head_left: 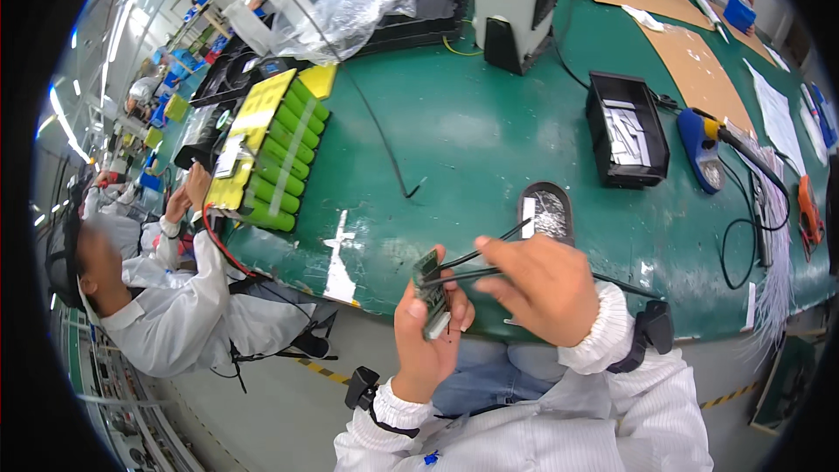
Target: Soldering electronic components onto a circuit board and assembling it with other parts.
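Observation:
My left hand (426, 319) holds a small green circuit board (433, 293) upright between thumb and fingers, above the table's near edge. Black wires (468, 277) run from the board toward the right. Over them is my right hand (549, 287), fingers bent and closed round a black wire; the exact grip is partly hidden behind the fingers. Just beyond the right hand stands a dark oval dish (549, 210) with shiny bits in it.
A black bin (625, 135) of flat pieces and a soldering iron holder (702, 153) stand at right, near orange-handled pliers (810, 214) and white wires (769, 236). At left, a co-worker (166, 297) handles a green-celled battery pack (284, 153). A grey-white device (516, 0) stands behind.

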`<action>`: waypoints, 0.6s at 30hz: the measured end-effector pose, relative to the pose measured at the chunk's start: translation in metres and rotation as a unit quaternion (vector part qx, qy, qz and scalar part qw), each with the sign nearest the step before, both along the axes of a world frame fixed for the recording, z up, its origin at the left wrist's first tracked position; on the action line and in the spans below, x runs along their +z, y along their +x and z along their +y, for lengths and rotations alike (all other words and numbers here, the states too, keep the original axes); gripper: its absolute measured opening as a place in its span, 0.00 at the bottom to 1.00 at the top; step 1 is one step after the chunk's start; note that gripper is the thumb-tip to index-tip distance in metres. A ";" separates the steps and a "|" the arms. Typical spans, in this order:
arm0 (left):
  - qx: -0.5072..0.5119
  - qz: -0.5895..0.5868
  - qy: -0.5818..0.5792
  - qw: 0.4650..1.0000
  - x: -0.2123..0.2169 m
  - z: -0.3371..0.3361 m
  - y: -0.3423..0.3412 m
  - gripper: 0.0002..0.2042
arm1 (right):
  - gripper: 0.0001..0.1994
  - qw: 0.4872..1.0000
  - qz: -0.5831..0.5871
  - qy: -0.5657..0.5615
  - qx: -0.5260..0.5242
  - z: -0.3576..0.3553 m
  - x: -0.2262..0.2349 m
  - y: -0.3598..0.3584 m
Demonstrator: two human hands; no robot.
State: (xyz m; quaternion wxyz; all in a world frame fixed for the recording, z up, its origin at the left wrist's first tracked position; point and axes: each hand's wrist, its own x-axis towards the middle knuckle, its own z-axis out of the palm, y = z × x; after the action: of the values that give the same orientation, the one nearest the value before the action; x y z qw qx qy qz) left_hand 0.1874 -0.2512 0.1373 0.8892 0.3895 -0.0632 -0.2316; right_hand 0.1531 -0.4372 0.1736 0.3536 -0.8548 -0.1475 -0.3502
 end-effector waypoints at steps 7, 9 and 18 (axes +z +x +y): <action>-0.039 0.168 -0.215 0.961 -0.006 0.015 0.015 0.35 | 0.18 0.999 0.035 -0.004 -0.009 -0.001 0.009 -0.018; -0.031 0.168 -0.226 0.959 -0.009 0.019 0.013 0.36 | 0.19 0.998 0.065 0.013 0.012 0.007 0.016 -0.031; -0.085 0.113 -0.247 0.959 -0.013 0.014 0.015 0.42 | 0.22 0.979 0.121 0.054 0.152 0.044 0.010 -0.065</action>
State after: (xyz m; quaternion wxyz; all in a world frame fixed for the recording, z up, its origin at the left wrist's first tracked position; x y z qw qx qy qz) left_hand 0.2022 -0.2377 0.1243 0.9361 0.1221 -0.0508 -0.3260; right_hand 0.0885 -0.3936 0.1833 0.4633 -0.8383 -0.2125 -0.1936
